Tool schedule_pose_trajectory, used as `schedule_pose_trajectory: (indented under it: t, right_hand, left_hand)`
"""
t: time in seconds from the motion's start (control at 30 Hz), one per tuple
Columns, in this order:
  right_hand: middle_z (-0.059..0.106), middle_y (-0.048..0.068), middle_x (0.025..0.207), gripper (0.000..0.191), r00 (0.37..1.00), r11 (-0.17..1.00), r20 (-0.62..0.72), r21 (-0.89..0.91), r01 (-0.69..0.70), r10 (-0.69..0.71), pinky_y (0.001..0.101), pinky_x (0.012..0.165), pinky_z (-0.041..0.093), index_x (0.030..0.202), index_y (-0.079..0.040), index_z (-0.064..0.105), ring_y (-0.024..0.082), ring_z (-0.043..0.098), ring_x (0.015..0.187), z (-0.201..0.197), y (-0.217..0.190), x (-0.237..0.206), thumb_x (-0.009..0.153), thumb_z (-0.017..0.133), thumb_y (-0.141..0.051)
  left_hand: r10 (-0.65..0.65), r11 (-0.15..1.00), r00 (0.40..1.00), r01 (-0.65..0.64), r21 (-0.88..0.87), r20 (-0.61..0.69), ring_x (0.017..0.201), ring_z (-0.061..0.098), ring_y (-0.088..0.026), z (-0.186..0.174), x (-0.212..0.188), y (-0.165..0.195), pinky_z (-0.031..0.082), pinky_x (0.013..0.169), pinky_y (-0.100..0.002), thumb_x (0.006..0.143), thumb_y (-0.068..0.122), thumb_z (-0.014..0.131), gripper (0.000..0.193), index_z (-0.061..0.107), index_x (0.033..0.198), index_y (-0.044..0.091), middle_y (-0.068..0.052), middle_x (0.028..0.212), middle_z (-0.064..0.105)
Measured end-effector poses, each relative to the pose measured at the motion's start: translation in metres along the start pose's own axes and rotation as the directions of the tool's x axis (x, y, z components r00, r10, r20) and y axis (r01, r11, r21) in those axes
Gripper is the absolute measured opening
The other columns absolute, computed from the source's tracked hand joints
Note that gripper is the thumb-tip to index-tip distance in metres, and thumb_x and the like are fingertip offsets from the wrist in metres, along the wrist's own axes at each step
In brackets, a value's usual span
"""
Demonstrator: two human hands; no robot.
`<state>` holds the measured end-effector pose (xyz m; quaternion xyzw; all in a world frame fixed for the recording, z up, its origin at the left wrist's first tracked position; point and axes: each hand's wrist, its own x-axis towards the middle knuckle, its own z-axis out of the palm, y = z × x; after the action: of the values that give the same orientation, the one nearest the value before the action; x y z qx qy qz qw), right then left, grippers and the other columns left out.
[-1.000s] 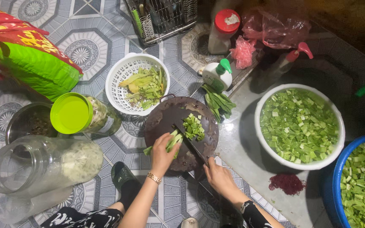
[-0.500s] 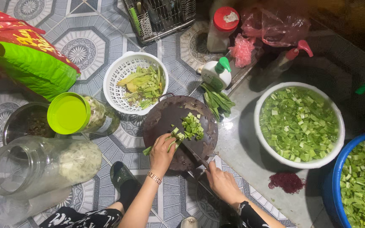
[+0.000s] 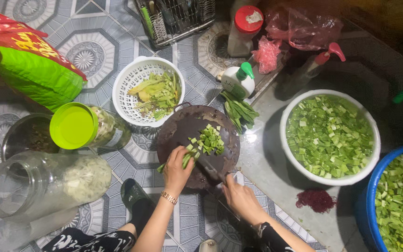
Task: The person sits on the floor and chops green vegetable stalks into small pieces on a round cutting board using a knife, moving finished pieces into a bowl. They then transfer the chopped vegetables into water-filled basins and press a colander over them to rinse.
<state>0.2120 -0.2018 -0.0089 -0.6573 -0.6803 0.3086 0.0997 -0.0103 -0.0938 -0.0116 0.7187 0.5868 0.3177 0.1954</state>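
View from above of a patterned tiled floor (image 3: 94,28) used as a work surface. The round dark wooden chopping board (image 3: 187,128) lies at the centre, near the person's knees, so both hands reach it without stretching. The left hand (image 3: 176,169) presses down on a bundle of green vegetable stalks (image 3: 186,159) at the board's near left edge, fingers curled over the stalks to steady them and keep the tips back from the blade. The right hand (image 3: 239,198) is clenched round the handle of a dark kitchen knife (image 3: 209,167), whose blade lies across the board just beside the left fingers, at the cut end of the stalks. A heap of chopped green pieces (image 3: 210,140) sits beyond the blade, toward the middle of the board, where cut pieces gather clear of the hands.

A white perforated plastic basket (image 3: 127,93) of pale trimmings touches the board's far left edge. Loose green leaves (image 3: 239,109) lie at its far right edge beside a white pump bottle with a green nozzle (image 3: 236,80). On the right, a white round basin (image 3: 288,121) and a blue plastic tub (image 3: 374,177) hold chopped greens. On the left stand a glass jar with a lime-green lid (image 3: 73,126) and a large clear open-mouthed glass jar (image 3: 38,186).
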Motion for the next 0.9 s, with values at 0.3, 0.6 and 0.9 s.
schedule_pose_trajectory:
  t: [0.3, 0.6, 0.9]
  right_hand:
    - [0.069, 0.024, 0.08, 0.021, 0.999, 0.997, 0.033, -0.075, -0.023, 0.026, 0.0549, 0.061, 0.055, 0.108, -0.005, 0.043, 0.045, 0.069, 0.073, 0.029, 0.005, 0.001, 0.103, 0.052, -0.024]
    - [0.07, 0.023, 0.074, 0.03, 0.999, 1.0, 0.048, 0.002, -0.02, 0.019, 0.0572, 0.061, 0.052, 0.115, -0.005, 0.042, 0.048, 0.067, 0.069, 0.021, 0.013, 0.014, 0.101, 0.054, -0.028]
    - [0.07, 0.023, 0.077, 0.022, 0.999, 0.998, 0.039, -0.052, 0.039, -0.037, 0.0572, 0.062, 0.054, 0.108, -0.005, 0.044, 0.045, 0.069, 0.07, 0.027, 0.003, -0.011, 0.1, 0.054, -0.023]
  left_hand:
    - [-0.017, 0.997, 0.998, 0.012, 0.081, 0.062, 0.112, 0.065, -0.028, 0.004, -0.005, -0.005, 0.055, 0.093, -0.041, 0.081, 0.015, 0.075, 0.027, 0.068, 0.106, 0.008, -0.005, 0.116, 0.068]
    - [-0.009, 0.997, 1.0, 0.009, -0.08, -0.002, 0.108, 0.066, -0.031, -0.016, -0.006, -0.004, 0.054, 0.092, -0.041, 0.076, 0.017, 0.078, 0.038, 0.065, 0.109, 0.005, -0.01, 0.119, 0.065]
    - [-0.006, 1.0, 0.999, 0.005, 0.021, 0.04, 0.107, 0.065, -0.032, -0.004, -0.009, -0.011, 0.054, 0.089, -0.043, 0.073, 0.013, 0.077, 0.029, 0.069, 0.1, 0.007, -0.008, 0.114, 0.067]
